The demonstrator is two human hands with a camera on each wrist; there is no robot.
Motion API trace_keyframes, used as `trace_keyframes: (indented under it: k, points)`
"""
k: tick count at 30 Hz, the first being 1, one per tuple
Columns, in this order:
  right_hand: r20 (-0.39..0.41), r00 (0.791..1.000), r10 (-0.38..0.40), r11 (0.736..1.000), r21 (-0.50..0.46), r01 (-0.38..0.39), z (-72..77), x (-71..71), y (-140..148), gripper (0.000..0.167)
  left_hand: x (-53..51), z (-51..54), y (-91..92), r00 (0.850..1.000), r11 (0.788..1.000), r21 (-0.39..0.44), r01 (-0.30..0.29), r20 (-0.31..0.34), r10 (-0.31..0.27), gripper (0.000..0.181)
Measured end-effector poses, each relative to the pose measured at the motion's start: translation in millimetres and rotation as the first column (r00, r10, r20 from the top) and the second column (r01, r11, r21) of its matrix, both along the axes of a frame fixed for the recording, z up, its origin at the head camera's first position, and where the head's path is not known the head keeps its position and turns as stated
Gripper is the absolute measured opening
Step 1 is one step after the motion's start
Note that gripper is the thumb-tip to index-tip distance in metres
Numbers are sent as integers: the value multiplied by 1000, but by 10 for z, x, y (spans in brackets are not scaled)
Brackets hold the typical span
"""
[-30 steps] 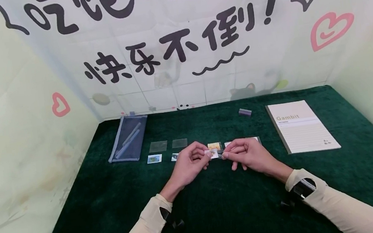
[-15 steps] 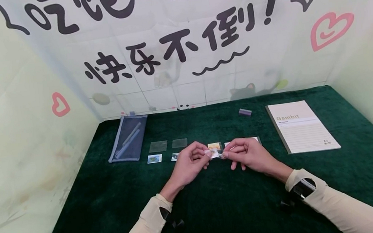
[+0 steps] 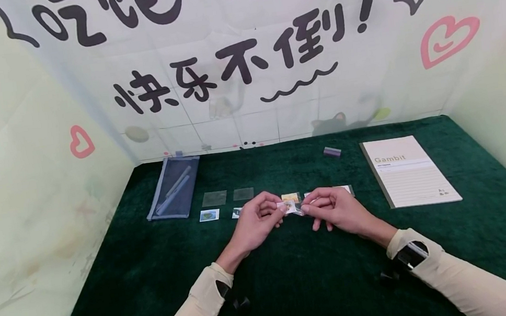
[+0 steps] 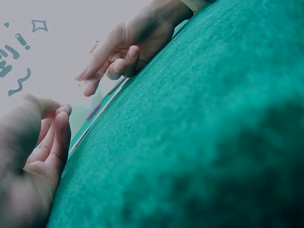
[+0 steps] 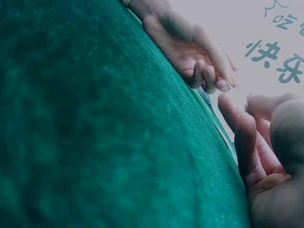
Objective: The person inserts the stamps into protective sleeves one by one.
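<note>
Between thumb and forefinger, my left hand (image 3: 256, 222) pinches a small white stamp-like card (image 3: 287, 207) with a coloured picture. My right hand (image 3: 339, 211) pinches a small clear sleeve (image 3: 299, 208) at the card's right side; whether the card is inside it I cannot tell. In the left wrist view the right hand (image 4: 142, 42) holds something transparent at its fingertips. The right wrist view shows the left hand (image 5: 183, 47) facing the right hand (image 5: 266, 152), fingertips close together. Just behind the hands lies an orange card (image 3: 290, 197).
Two clear sleeves (image 3: 214, 198) lie at left, with a blue picture card (image 3: 210, 215) and a partly covered card (image 3: 236, 212) in front. Further out are a blue mesh pouch (image 3: 175, 187), a purple block (image 3: 332, 152) and a white notebook (image 3: 412, 171). Another sleeved card (image 3: 348, 189) is behind the right hand.
Both hands keep nearly the same place and grip. The card and clear sleeve between them have shifted and tilted slightly.
</note>
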State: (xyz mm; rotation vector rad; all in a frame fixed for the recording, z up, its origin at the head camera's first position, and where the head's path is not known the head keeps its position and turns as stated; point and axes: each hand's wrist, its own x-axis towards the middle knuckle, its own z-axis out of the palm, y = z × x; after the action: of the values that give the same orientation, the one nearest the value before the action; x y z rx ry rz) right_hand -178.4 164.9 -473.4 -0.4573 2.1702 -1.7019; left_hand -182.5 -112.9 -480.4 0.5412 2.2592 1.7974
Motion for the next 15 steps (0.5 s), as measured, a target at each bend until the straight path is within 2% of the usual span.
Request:
trace_keyframes:
  k: [6, 15]
  points:
    - [-11, 1000, 14, 1000, -3, -14, -9, 0, 3, 35, -5, -13, 2, 1000, 1000, 9, -10, 7, 10, 22]
    - [-26, 1000, -5, 1000, -5, 4, -6, 2, 7, 34, -7, -15, 11, 1000, 999, 22, -23, -2, 23, 20]
